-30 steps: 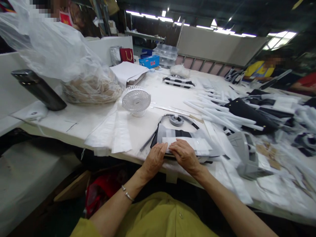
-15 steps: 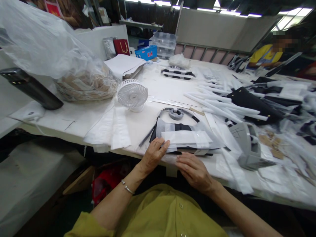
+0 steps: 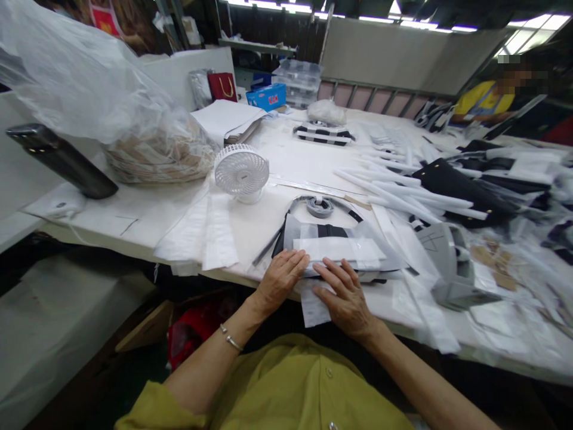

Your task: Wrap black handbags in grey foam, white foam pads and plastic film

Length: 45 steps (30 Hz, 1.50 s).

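A black bag [image 3: 278, 243] partly wrapped in translucent white sheet lies at the table's front edge, with a folded white strip [image 3: 340, 248] across its top. A coiled grey strap [image 3: 319, 206] rests just behind it. My left hand [image 3: 281, 279] lies on the bag's near left corner, its fingers close together and pressed down on the wrapping. My right hand [image 3: 344, 295] has its fingers spread over the near edge of the wrapping. Below the right fingertips, a piece of thin white sheet [image 3: 314, 307] hangs over the table edge.
A small white fan [image 3: 242, 170] stands behind on the left, near a dark bottle [image 3: 67, 164]. A grey tape dispenser [image 3: 452, 263] is at the right. White tubes [image 3: 403, 194] and black bags [image 3: 465, 191] lie beyond. A person in yellow [image 3: 481, 101] is at the far right.
My right hand has moved left and up onto the near edge of the wrapping, its fingers now spread. More white sheet hangs below it. My left hand is nearly still, its fingers flatter.
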{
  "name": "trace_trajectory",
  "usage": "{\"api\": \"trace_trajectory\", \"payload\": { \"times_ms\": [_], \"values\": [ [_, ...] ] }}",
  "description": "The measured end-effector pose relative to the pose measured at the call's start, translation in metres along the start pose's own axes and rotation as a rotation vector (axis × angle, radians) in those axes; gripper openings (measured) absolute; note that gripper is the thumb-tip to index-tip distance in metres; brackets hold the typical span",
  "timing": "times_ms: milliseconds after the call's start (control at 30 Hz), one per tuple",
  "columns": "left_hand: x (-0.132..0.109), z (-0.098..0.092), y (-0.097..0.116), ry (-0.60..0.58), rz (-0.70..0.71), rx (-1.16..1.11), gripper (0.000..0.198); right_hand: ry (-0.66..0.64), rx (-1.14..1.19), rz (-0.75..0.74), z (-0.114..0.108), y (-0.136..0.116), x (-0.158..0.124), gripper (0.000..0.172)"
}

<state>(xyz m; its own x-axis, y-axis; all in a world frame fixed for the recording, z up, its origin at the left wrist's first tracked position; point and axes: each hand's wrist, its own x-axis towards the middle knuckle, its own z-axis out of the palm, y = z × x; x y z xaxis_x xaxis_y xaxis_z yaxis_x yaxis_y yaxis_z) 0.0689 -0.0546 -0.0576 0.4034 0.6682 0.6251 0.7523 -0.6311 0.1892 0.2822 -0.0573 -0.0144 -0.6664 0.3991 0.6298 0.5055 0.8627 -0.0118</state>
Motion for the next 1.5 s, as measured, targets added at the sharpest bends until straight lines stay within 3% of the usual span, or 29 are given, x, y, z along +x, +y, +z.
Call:
{"api": "trace_trajectory", "payload": {
  "times_ms": [100, 233, 433, 567, 700, 833, 967, 1167, 1333, 1433, 1500],
  "values": [
    [-0.002, 0.004, 0.000, 0.010, -0.006, -0.009, 0.044, -0.092, 0.059, 0.022, 0.000, 0.001, 0.005, 0.029],
    [-0.004, 0.006, 0.001, 0.009, -0.022, -0.025, 0.045, -0.076, 0.084, 0.098, 0.006, -0.002, 0.002, 0.029],
    [0.005, -0.021, 0.005, -0.100, -0.090, -0.260, 0.054, -0.031, 0.136, 0.091, 0.010, -0.003, -0.004, 0.029],
    [0.015, -0.027, 0.010, -0.103, -0.261, -0.401, 0.031, -0.020, 0.128, 0.082, 0.011, -0.003, -0.005, 0.029],
    [0.019, -0.010, 0.019, 0.039, -0.368, -0.341, 0.013, -0.014, 0.136, 0.094, 0.011, -0.004, -0.003, 0.033],
    [0.014, 0.001, 0.021, 0.082, -0.286, -0.213, 0.005, -0.016, 0.154, 0.108, 0.008, -0.005, -0.002, 0.041],
    [0.008, 0.003, 0.017, 0.139, -0.149, -0.077, 0.012, -0.019, 0.146, 0.120, 0.007, -0.006, 0.000, 0.042],
    [0.004, 0.011, 0.017, 0.205, -0.150, -0.059, 0.014, 0.003, 0.098, 0.173, 0.009, -0.003, 0.007, 0.047],
    [0.006, -0.006, 0.015, 0.098, -0.139, -0.187, 0.021, -0.008, 0.018, 0.229, 0.010, -0.001, 0.014, 0.045],
    [0.007, -0.018, 0.014, -0.013, -0.141, -0.282, 0.027, -0.069, -0.049, 0.284, 0.009, -0.003, 0.020, 0.032],
    [0.008, -0.019, 0.015, -0.016, -0.164, -0.300, 0.032, -0.120, -0.091, 0.333, 0.009, -0.005, 0.025, 0.023]
  ]
}}
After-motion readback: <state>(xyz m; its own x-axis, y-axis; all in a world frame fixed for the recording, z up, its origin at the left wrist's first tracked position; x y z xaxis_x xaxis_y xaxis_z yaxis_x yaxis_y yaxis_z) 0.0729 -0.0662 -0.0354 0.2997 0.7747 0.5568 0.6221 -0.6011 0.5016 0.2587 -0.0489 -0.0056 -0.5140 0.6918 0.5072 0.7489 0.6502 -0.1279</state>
